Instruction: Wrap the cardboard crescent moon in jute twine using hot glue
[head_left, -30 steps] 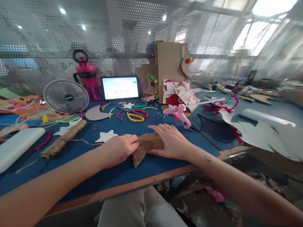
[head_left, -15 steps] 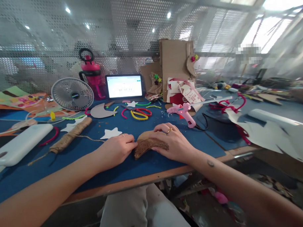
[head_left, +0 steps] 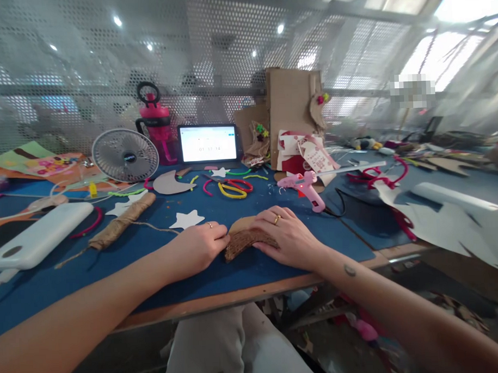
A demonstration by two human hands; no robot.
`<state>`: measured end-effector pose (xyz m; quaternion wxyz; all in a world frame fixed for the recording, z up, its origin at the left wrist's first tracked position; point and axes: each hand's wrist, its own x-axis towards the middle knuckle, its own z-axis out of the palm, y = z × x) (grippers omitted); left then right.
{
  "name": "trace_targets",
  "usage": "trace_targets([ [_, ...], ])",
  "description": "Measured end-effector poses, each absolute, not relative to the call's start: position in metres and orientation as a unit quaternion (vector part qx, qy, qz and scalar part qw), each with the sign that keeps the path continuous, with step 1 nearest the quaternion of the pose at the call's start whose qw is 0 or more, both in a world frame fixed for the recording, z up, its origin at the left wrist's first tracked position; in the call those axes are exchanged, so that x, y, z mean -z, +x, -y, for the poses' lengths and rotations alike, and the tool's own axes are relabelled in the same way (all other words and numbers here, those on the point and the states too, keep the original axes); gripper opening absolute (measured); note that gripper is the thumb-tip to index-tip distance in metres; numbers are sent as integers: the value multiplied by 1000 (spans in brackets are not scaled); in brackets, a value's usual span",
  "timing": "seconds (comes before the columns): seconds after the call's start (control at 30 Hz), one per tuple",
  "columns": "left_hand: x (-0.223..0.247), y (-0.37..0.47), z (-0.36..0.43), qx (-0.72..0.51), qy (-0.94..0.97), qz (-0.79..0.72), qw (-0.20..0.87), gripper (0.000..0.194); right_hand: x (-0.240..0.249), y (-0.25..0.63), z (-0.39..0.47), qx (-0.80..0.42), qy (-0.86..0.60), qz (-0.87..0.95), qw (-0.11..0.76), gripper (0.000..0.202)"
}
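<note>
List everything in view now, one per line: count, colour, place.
Curved piece: 1, brown, front centre
Twine roll: 1, brown, left
Star cutouts: at least 3, white, left to centre
Fan: 1, grey, back left
Crescent cutout: 1, grey, right of fan
Bottle: 1, pink, behind fan
Tablet: 1, dark-framed, back centre
Scissors: 1 pair, yellow-and-red handles, centre
Glue gun: 1, pink, centre-right
Pipe cleaners: several, pink and green, scattered
Cardboard sheets: 2+, brown, back
Papers: several, mixed colours, back
Oblong device: 1, white, far left
Cut sheets: several, white, right
Clutter: count unclear, mixed, far right
Tabletop: at least 1, blue, beneath
Legs: 2, grey trousers, below
Left hand: 1, gold ring, piece's left end
Right hand: 1, gold ring, over the piece
</note>
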<state>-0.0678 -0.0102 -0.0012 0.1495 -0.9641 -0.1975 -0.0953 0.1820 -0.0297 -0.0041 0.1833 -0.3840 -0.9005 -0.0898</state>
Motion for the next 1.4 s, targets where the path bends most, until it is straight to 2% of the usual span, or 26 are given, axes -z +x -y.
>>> trace_targets([
  [0.17, -1, -66, 12, 95, -966, 192, 145, 28, -3, 175, 30, 79, -341, 927, 137, 44],
  [0.33, -5, -70, 11, 107, -965, 212, 112, 26, 1, 171, 26, 80, -342, 927, 130, 36],
  [0.5, -7, -72, 9, 112, -964, 225, 90, 25, 3, 172, 28, 93, -343, 925, 134, 37],
  [0.73, -7, -72, 8, 121, -961, 237, 75, 24, -6, 162, 34, 136, -343, 926, 83, 33],
  [1.07, -13, -73, 6, 123, -962, 243, 31, 19, -2, 164, 31, 83, -359, 925, 93, 36],
  [1.4, -11, -72, 5, 127, -964, 229, 42, 19, -4, 160, 30, 108, -360, 924, 61, 40],
])
